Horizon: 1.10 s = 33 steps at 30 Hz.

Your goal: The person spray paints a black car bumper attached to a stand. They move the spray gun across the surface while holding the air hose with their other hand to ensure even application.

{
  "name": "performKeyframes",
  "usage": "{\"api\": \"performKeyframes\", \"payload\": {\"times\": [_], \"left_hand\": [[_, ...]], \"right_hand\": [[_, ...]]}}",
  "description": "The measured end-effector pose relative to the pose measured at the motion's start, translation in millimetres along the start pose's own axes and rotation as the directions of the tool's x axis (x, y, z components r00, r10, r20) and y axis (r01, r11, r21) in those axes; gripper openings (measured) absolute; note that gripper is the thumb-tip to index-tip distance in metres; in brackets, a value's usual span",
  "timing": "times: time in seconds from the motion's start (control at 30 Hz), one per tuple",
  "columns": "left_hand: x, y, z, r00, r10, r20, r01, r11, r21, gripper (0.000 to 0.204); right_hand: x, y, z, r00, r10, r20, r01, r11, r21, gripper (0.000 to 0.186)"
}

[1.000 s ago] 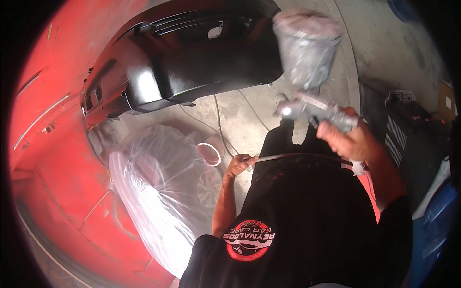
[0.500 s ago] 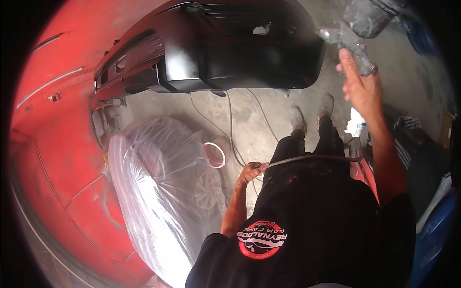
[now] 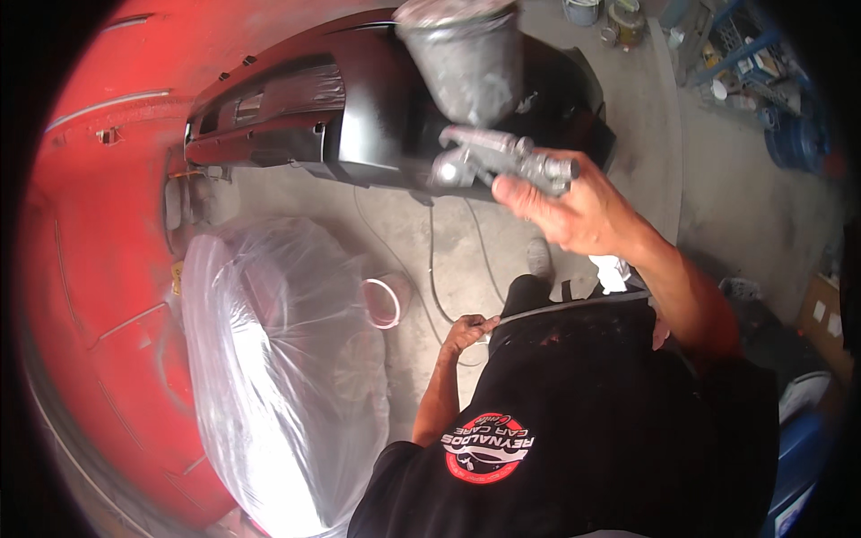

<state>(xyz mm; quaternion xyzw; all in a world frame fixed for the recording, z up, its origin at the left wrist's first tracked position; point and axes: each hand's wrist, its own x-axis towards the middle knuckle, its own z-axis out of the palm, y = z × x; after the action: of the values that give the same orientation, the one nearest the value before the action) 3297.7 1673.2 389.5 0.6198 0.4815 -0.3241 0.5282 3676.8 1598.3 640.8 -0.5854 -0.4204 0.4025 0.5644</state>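
Observation:
My right hand (image 3: 583, 215) is wrapped round the handle of a grey spray gun (image 3: 507, 157), raised in front of a glossy black car bumper (image 3: 359, 134). The gun's upright cup (image 3: 457, 67), smudged and silvery, hides part of that bumper. A white cloth or paper (image 3: 613, 273) shows below my right wrist. My left hand (image 3: 468, 332) grips a thin hose (image 3: 565, 307) at waist height, where it runs across my dark clothing toward the right.
Red panels (image 3: 99, 314) fill the left. A plastic-covered object (image 3: 269, 377) stands beside a small bucket (image 3: 384, 300). Cables lie on the concrete floor (image 3: 404, 224). At the right are a cluttered rack (image 3: 744, 63), blue containers (image 3: 789, 148) and cardboard (image 3: 825, 323).
My right hand and the gun have swung from the upper right leftward, across the bumper. The view has shifted, showing more shelving. My left hand stays on the hose.

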Motion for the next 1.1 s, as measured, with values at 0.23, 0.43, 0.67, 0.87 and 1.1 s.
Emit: {"api": "performKeyframes", "payload": {"times": [0.23,0.43,0.67,0.87,1.1], "left_hand": [[28,37,58,0.994,0.014,-0.112,-0.034,0.983,-0.179,0.050],[16,139,153,0.988,-0.146,-0.055,0.133,0.974,-0.184,0.057],[2,173,199,0.981,-0.191,-0.017,0.185,0.966,-0.182,0.061],[28,189,225,0.985,-0.077,-0.155,0.082,0.996,0.027,0.058],[40,217,220,0.988,-0.140,-0.064,0.149,0.974,0.171,0.067]], "right_hand": [[-4,59,-143,0.926,0.343,-0.161,-0.315,0.933,0.176,0.046],[-4,87,-273,0.831,0.555,0.038,-0.550,0.809,0.205,0.052],[8,172,-322,0.732,0.673,0.101,-0.678,0.708,0.197,0.054],[-7,276,-325,0.506,0.862,0.021,-0.862,0.505,0.038,0.057],[-4,297,-318,0.547,0.808,0.217,-0.822,0.567,-0.040,0.062]]}}
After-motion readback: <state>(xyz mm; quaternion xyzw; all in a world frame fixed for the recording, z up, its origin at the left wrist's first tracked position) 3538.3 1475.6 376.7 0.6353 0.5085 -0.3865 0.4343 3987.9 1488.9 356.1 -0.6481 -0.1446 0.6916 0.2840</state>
